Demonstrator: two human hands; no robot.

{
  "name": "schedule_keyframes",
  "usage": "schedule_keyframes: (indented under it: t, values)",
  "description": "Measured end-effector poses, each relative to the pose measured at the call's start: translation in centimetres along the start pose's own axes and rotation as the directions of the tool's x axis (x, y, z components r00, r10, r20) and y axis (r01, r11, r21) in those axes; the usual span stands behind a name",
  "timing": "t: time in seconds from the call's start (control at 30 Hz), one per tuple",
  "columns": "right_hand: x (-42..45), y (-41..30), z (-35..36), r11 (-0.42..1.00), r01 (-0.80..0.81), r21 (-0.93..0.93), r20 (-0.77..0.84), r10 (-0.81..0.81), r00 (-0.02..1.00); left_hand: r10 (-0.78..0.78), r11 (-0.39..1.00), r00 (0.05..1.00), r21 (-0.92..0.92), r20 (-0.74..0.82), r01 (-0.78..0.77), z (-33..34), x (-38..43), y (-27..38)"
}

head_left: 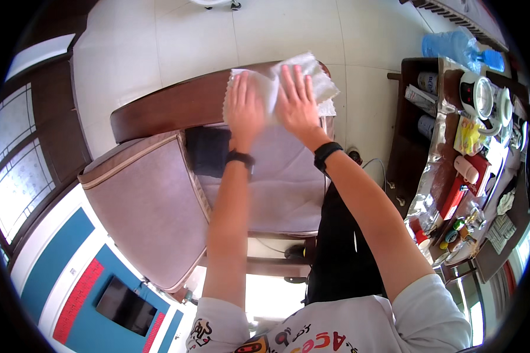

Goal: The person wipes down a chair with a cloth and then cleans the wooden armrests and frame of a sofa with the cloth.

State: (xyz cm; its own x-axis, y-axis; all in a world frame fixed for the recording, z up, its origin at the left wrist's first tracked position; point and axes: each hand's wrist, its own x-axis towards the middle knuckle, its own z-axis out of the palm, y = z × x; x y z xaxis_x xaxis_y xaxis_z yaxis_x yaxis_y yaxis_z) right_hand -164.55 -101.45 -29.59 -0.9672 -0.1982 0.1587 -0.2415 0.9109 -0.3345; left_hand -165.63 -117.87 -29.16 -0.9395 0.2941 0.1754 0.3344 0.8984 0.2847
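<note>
A whitish cloth (314,73) with zigzag-cut edges is draped over the far end of a brown wooden armrest (172,106). On its left part my left hand (246,103) rests palm down, fingers straight and slightly blurred. My right hand (297,99) presses flat on the right part, fingers a little spread. Between the hands the cloth rises in a fold. Neither hand has fingers curled around it. Below them is a greyish-mauve seat cushion (287,176), with a dark folded item (207,152) near my left wrist.
A large back cushion (145,207) leans at the left. To the right, a wooden cabinet (397,128) bears an electric appliance (476,96), a pink bottle (466,170) and red boxes. A blue water jug (450,46) stands beyond. A cable (377,161) runs near the cabinet.
</note>
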Motion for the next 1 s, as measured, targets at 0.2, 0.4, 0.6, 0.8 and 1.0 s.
schedule_keyframes:
  t: [0.2,0.4,0.6,0.8,1.0]
  values:
    - [5.4,-7.0,2.8,0.944,0.327,-0.036,0.096,-0.322,0.942,-0.183,0.981,0.979,0.046,-0.083,0.188,-2.1,-2.0,-7.1]
    - [10.3,-15.5,6.5,0.868,0.496,0.012,0.174,-0.491,0.854,-0.419,0.880,0.893,0.170,-0.161,0.444,-4.8,-4.3,-14.3]
    - [14.5,-22.0,10.6,0.817,0.574,0.051,0.192,-0.572,0.798,-0.675,0.683,0.663,0.065,-0.324,0.728,-5.3,-5.3,-19.4]
    - [17.8,-24.7,12.5,0.752,0.646,0.131,0.117,-0.659,0.743,-0.818,0.466,0.375,-0.120,-0.437,0.877,-5.8,-3.6,-21.5]
    - [20.4,-26.6,12.9,0.790,0.566,0.237,0.283,-0.613,0.737,-0.881,0.287,0.169,-0.214,-0.443,0.934,-6.4,-2.0,-22.7]
